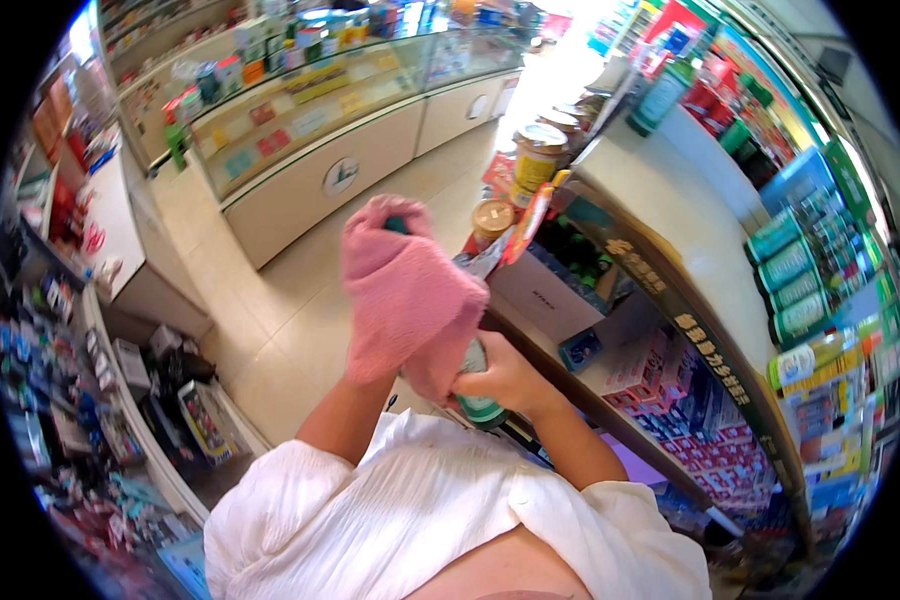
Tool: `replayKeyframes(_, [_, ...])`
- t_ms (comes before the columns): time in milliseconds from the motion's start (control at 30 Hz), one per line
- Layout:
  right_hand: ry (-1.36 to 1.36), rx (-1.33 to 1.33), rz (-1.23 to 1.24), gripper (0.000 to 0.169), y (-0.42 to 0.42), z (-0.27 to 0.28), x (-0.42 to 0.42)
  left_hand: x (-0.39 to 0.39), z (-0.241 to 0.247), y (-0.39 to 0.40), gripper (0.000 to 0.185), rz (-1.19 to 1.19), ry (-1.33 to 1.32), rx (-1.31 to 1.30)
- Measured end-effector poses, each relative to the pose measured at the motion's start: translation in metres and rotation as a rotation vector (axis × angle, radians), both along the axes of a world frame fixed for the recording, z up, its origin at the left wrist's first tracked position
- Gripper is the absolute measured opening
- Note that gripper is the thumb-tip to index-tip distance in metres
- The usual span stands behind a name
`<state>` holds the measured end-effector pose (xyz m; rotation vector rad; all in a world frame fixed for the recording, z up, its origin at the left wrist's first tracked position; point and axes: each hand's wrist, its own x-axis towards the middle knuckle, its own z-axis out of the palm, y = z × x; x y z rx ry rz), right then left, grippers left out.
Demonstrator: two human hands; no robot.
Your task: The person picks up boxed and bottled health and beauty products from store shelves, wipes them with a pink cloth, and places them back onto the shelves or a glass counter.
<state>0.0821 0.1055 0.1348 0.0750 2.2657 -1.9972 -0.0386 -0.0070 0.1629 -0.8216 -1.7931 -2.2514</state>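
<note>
A pink fleecy cloth (412, 300) covers my left hand, so its fingers are hidden; only the wrist and forearm (356, 412) show below the cloth. Held up in front of my chest, the cloth lies over the upper part of a green bottle (484, 409). A small teal patch shows in the fold at the cloth's top; I cannot tell what it is. My right hand (506, 375) grips the bottle around its body, close to the cloth's lower edge. The bottle is tilted and partly hidden by the hand and cloth.
To my right, a counter (667, 172) carries green bottles (787, 262), with stacked boxes (705, 420) on the shelf beneath. Lidded jars (536, 157) stand at its end. A glass display case (315, 120) stands ahead across the tiled floor (270, 360). Crowded shelves (75, 405) line my left.
</note>
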Motion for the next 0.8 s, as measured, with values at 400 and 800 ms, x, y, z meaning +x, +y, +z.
replayKeyframes(400, [0.176, 0.289, -0.285, 0.054, 0.011, 0.101, 0.041, -0.057, -0.011, -0.011, 0.023, 0.238, 0.075, 0.037])
replayKeyframes(800, [0.477, 0.333, -0.892, 0.041, 0.188, 0.205, -0.048, -0.017, -0.046, -0.013, 0.037, -0.103, -0.274, 0.449])
